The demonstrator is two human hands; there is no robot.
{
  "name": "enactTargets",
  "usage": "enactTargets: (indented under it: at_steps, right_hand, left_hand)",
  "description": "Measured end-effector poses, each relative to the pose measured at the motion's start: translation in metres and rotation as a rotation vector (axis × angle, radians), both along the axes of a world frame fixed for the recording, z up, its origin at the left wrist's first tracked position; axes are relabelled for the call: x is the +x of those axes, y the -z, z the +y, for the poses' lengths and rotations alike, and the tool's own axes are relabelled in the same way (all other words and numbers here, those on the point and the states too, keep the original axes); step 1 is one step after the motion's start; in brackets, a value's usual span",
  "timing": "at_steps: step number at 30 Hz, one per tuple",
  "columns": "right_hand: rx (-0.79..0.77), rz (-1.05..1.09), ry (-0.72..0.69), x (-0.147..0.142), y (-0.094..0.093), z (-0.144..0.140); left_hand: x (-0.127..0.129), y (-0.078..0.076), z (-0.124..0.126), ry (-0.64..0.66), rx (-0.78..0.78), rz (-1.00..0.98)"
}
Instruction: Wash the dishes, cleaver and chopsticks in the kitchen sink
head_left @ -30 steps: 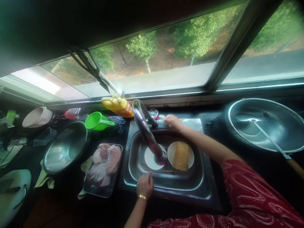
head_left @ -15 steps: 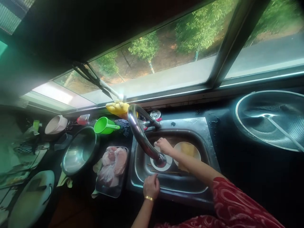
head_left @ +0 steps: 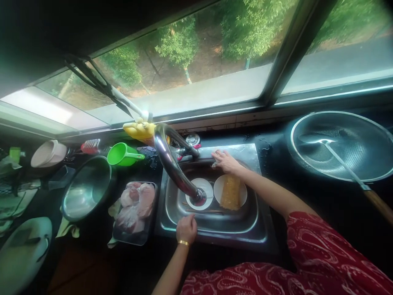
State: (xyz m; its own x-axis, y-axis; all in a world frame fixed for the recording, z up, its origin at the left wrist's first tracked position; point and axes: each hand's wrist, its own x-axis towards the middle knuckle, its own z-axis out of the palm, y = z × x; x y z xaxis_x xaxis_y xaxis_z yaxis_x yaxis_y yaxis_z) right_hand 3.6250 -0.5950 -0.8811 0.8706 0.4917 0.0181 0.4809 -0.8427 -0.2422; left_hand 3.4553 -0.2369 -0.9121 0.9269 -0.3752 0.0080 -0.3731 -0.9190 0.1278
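Observation:
My left hand (head_left: pixel 186 228) rests on the near rim of the steel sink (head_left: pixel 172 223), fingers curled over the edge, a gold bangle at the wrist. My right hand (head_left: pixel 225 161) reaches to the sink's far rim beside the tap handle (head_left: pixel 187 151), fingers spread on the wet steel ledge; something small may be under the fingertips, I cannot tell what. In the basin lie a white plate (head_left: pixel 208 189) under the curved tap spout (head_left: pixel 172 164), a second plate (head_left: pixel 218 188) with a yellow cloth (head_left: pixel 231 192) on it, and chopsticks (head_left: pixel 204 210).
Left of the sink sit a tray of raw meat (head_left: pixel 135 207), a steel bowl (head_left: pixel 86 192), a green scoop (head_left: pixel 123 155), a yellow bottle (head_left: pixel 139 130) and a pink colander (head_left: pixel 48 153). A wok (head_left: pixel 362 139) with a ladle (head_left: pixel 340 162) stands at the right. A window runs behind.
My right hand rose from the basin by the spout back to the far rim of the sink. My left hand stayed on the near rim. The view shifted slightly.

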Motion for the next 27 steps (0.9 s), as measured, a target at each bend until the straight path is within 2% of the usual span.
enactTargets:
  at_steps: [5,9,12,15,17,19,21,23,25,27]
  right_hand:
    - [-0.061,-0.021,0.264,-0.057,0.012,-0.041]
    - [-0.068,-0.063,0.483,-0.103,0.015,-0.050]
    - [-0.040,-0.076,0.587,-0.142,0.017,-0.042]
    - [0.034,-0.065,0.649,-0.195,0.022,-0.023]
    - [0.134,-0.061,0.666,-0.232,0.026,-0.005]
    - [0.286,-0.046,0.679,-0.256,0.026,0.011]
    - [0.448,-0.016,0.701,-0.251,0.020,0.020]
    - [0.550,-0.009,0.728,-0.209,0.006,0.018]
    - [0.562,-0.068,0.736,-0.137,-0.011,0.012]
    - [0.514,-0.142,0.687,-0.052,-0.023,0.010]
  left_hand:
    - [0.002,0.002,-0.001,-0.030,0.006,0.014]
    - [0.004,0.001,-0.003,-0.045,0.008,0.044]
    - [0.005,0.001,-0.004,-0.043,-0.012,0.043]
    - [0.005,0.004,-0.003,-0.047,-0.028,0.029]
    - [0.005,0.007,-0.003,-0.049,-0.042,0.021]
    - [0.005,0.010,-0.002,-0.045,-0.058,0.016]
    - [0.005,0.012,-0.001,-0.036,-0.068,0.013]
    - [0.005,0.013,-0.001,-0.027,-0.072,0.007]
    - [0.005,0.012,0.000,-0.025,-0.066,-0.007]
    - [0.004,0.011,0.001,-0.015,-0.051,-0.027]
